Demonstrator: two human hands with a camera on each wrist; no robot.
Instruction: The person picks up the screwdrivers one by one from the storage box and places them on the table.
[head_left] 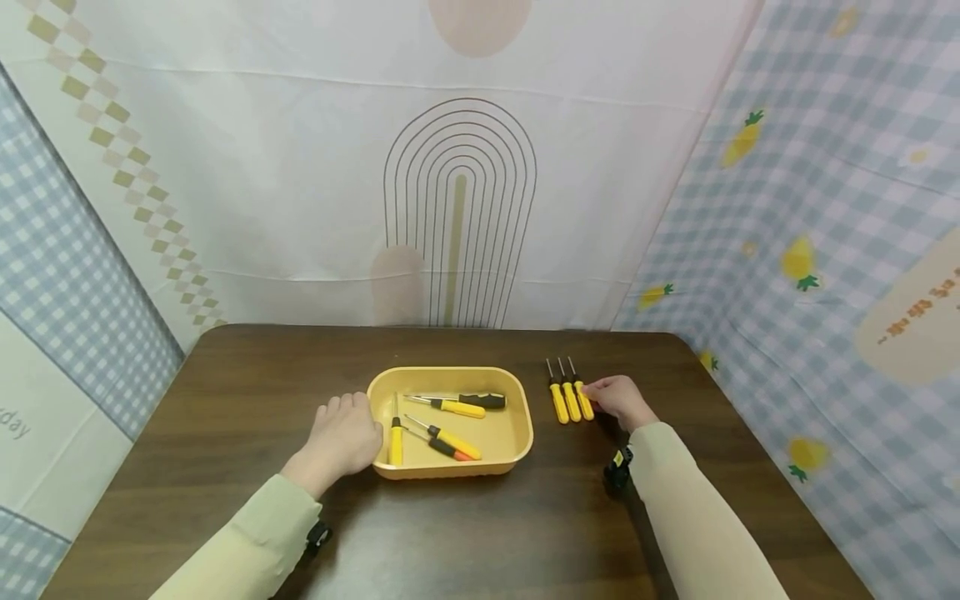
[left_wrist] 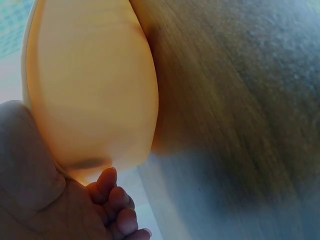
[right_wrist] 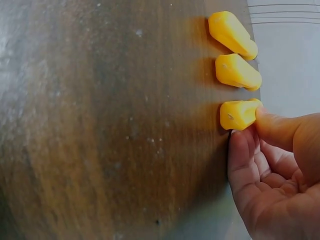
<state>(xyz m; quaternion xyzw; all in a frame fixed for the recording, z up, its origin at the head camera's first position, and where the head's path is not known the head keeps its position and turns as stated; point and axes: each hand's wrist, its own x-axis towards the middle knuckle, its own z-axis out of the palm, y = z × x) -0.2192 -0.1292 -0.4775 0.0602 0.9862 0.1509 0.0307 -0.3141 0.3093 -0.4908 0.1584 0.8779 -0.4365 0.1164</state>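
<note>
- Right of centre in the head frame, the right hand (head_left: 618,398) pinches the outermost yellow screwdriver (head_left: 585,403) between its fingers; this tool lies on the desk (head_left: 480,542), beside the middle screwdriver (head_left: 572,402) and the left screwdriver (head_left: 559,403) of the row.
- Left of centre, the left hand (head_left: 337,437) grips the left end of the yellow basket (head_left: 442,472).
- Lining up the tools seems the present step; next move calls for loosening the right fingers gently, without disturbing the row.
- Inside the basket, the black screwdriver (head_left: 482,402) lies close against a yellow-handled one (head_left: 461,408), which may hinder clean picking.
</note>
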